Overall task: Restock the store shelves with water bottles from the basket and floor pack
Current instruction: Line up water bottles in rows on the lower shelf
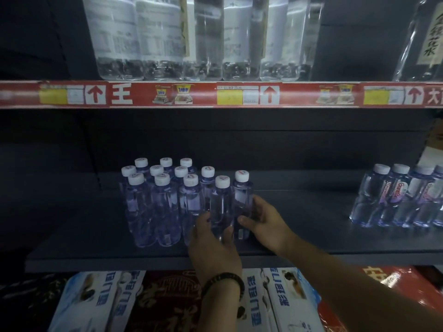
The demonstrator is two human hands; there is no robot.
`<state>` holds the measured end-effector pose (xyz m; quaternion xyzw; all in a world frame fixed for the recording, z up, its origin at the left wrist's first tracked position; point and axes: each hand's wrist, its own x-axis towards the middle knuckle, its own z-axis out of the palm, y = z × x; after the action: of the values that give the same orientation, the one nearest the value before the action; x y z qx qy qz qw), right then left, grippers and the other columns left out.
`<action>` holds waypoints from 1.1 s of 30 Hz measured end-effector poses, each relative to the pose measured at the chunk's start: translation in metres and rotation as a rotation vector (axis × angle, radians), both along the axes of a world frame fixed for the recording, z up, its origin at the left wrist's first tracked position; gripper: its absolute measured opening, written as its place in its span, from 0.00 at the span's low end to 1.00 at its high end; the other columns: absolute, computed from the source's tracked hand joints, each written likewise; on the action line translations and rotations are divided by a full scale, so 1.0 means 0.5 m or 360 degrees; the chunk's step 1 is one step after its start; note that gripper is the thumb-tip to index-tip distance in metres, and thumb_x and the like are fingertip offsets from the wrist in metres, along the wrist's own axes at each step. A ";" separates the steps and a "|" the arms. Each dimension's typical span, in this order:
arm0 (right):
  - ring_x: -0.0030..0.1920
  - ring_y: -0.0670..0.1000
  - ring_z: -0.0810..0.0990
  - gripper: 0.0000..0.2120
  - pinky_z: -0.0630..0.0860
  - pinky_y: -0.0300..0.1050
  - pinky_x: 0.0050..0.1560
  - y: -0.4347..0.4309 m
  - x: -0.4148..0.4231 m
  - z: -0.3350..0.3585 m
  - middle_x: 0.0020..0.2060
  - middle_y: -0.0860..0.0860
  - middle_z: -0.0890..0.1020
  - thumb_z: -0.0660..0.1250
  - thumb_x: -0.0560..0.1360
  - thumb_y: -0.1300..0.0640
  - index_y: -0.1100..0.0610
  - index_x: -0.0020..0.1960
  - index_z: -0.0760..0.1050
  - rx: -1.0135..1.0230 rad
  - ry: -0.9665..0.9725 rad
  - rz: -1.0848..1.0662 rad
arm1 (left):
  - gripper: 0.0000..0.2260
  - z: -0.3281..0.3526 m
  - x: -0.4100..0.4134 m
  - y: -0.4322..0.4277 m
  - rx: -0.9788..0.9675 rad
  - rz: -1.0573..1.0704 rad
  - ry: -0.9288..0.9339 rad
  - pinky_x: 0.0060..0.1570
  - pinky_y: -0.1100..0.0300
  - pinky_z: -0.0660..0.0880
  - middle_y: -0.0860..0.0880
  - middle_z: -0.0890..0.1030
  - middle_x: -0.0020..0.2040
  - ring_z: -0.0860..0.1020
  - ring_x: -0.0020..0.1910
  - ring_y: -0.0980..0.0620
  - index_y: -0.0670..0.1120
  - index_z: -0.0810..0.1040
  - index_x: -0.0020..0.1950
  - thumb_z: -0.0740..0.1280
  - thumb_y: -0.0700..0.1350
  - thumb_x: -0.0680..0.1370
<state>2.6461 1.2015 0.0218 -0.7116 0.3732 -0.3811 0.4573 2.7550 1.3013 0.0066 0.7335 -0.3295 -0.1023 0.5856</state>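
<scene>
Two hands hold two water bottles at the right side of the bottle group (163, 202) on a dark shelf (96, 257).

Right of the bottle group the shelf board lies bare up to a second cluster (395, 197) of labelled, white-capped bottles well apart at the far right; a bare strip also runs in front of the group to the shelf's front edge. The left hand (213, 243), with a beaded bracelet (223, 281) at the wrist, curls its fingers round the front bottle (221, 209). The right hand (261, 224) wraps thumb and fingers round the lower body of the rear bottle (243, 197), just beside it. Both are clear, upright and white-capped, touching the group's right side. Above the group runs a red price rail (215, 94) under large bottles (167, 37); below it lie printed cartons (287, 300).
</scene>
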 end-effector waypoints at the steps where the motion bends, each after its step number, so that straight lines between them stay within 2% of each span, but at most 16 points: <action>1: 0.60 0.46 0.85 0.22 0.82 0.44 0.61 -0.001 0.007 -0.001 0.58 0.47 0.87 0.70 0.80 0.68 0.50 0.69 0.77 -0.0008 0.0011 -0.0006 | 0.21 -0.005 -0.001 -0.002 -0.0021 0.0009 -0.0004 0.60 0.56 0.75 0.51 0.75 0.66 0.76 0.63 0.51 0.56 0.73 0.70 0.74 0.47 0.79; 6: 0.62 0.45 0.84 0.19 0.79 0.53 0.69 -0.011 0.017 -0.021 0.59 0.45 0.86 0.70 0.81 0.63 0.50 0.70 0.76 -0.0006 0.0121 -0.0048 | 0.23 -0.018 -0.010 -0.007 -0.0090 0.0088 0.0026 0.63 0.52 0.75 0.46 0.73 0.69 0.76 0.66 0.46 0.51 0.72 0.71 0.74 0.43 0.79; 7: 0.61 0.44 0.83 0.19 0.79 0.53 0.69 -0.005 0.012 -0.020 0.59 0.45 0.86 0.70 0.82 0.62 0.51 0.70 0.75 -0.0001 0.0161 -0.0042 | 0.22 -0.019 -0.012 -0.006 -0.0102 0.0105 0.0038 0.63 0.50 0.76 0.46 0.73 0.69 0.76 0.65 0.45 0.50 0.72 0.70 0.75 0.41 0.78; 10: 0.61 0.41 0.82 0.18 0.79 0.37 0.63 0.016 -0.022 -0.006 0.60 0.44 0.83 0.68 0.83 0.64 0.53 0.71 0.73 0.0039 0.0179 -0.0029 | 0.21 -0.016 -0.024 0.003 -0.0121 0.0145 0.0009 0.61 0.45 0.79 0.44 0.72 0.68 0.77 0.62 0.43 0.49 0.71 0.66 0.74 0.36 0.77; 11: 0.63 0.43 0.81 0.19 0.78 0.36 0.63 0.027 -0.041 0.003 0.61 0.45 0.82 0.68 0.83 0.63 0.53 0.72 0.72 0.0064 0.0183 -0.0039 | 0.20 -0.014 -0.030 0.007 -0.0119 0.0142 -0.0009 0.60 0.44 0.79 0.44 0.72 0.67 0.77 0.61 0.42 0.49 0.71 0.65 0.73 0.35 0.77; 14: 0.65 0.48 0.80 0.23 0.76 0.47 0.70 0.059 -0.133 0.027 0.64 0.47 0.81 0.71 0.82 0.57 0.51 0.75 0.69 0.0076 0.0307 -0.0143 | 0.14 0.007 -0.073 0.024 -0.0106 0.0010 -0.0061 0.53 0.49 0.79 0.47 0.76 0.57 0.79 0.53 0.45 0.50 0.71 0.58 0.71 0.37 0.78; 17: 0.57 0.47 0.84 0.23 0.79 0.51 0.65 0.106 -0.268 0.046 0.55 0.47 0.86 0.72 0.81 0.56 0.51 0.74 0.70 -0.0025 0.0487 -0.0197 | 0.08 0.022 -0.159 0.052 -0.0034 -0.0415 -0.0209 0.40 0.62 0.75 0.53 0.78 0.45 0.80 0.44 0.52 0.51 0.73 0.54 0.70 0.42 0.80; 19: 0.50 0.48 0.86 0.21 0.81 0.49 0.57 0.147 -0.377 0.045 0.49 0.49 0.87 0.71 0.80 0.62 0.55 0.71 0.71 -0.0061 0.0568 -0.0245 | 0.07 0.028 -0.236 0.080 0.0151 -0.0827 -0.0240 0.34 0.68 0.73 0.57 0.79 0.44 0.79 0.40 0.60 0.55 0.74 0.51 0.70 0.45 0.81; 22: 0.43 0.52 0.86 0.15 0.79 0.45 0.42 0.229 -0.560 0.025 0.45 0.54 0.87 0.70 0.79 0.63 0.58 0.65 0.77 0.0030 0.0601 -0.0417 | 0.06 0.010 -0.365 0.118 0.0433 -0.1413 -0.0475 0.44 0.64 0.76 0.59 0.82 0.45 0.81 0.44 0.59 0.56 0.76 0.45 0.71 0.49 0.80; 25: 0.40 0.51 0.86 0.07 0.77 0.39 0.35 0.332 -0.747 -0.022 0.46 0.60 0.88 0.67 0.80 0.67 0.61 0.56 0.81 0.0221 0.0643 -0.0627 | 0.03 -0.029 -0.502 0.155 0.0759 -0.1882 -0.0664 0.49 0.63 0.77 0.58 0.82 0.47 0.81 0.47 0.58 0.55 0.82 0.50 0.72 0.52 0.79; 28: 0.38 0.52 0.85 0.07 0.76 0.42 0.33 0.451 -0.924 -0.093 0.44 0.59 0.88 0.67 0.81 0.67 0.59 0.52 0.83 0.0436 0.0593 -0.0935 | 0.06 -0.106 -0.648 0.193 0.0998 -0.2219 -0.0716 0.44 0.66 0.76 0.56 0.82 0.49 0.80 0.44 0.60 0.53 0.83 0.54 0.73 0.53 0.79; 30: 0.34 0.49 0.85 0.09 0.77 0.41 0.33 0.532 -1.032 -0.165 0.40 0.55 0.89 0.68 0.80 0.67 0.55 0.49 0.85 0.0570 0.0543 -0.1252 | 0.05 -0.175 -0.744 0.220 0.1132 -0.2407 -0.0690 0.41 0.65 0.79 0.55 0.84 0.47 0.80 0.40 0.60 0.53 0.83 0.53 0.73 0.51 0.79; 33: 0.35 0.51 0.87 0.08 0.84 0.50 0.43 0.637 -1.167 -0.300 0.35 0.49 0.88 0.72 0.73 0.64 0.52 0.45 0.86 0.0810 0.0549 -0.1744 | 0.02 -0.276 -0.872 0.257 0.1366 -0.2563 -0.0535 0.33 0.62 0.77 0.54 0.83 0.45 0.81 0.37 0.55 0.55 0.81 0.50 0.72 0.50 0.78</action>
<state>2.0624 1.5201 -0.1283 -0.3370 0.8312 -0.3391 0.2839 2.3188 1.4299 -0.1313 0.4426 -0.7541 -0.4837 -0.0391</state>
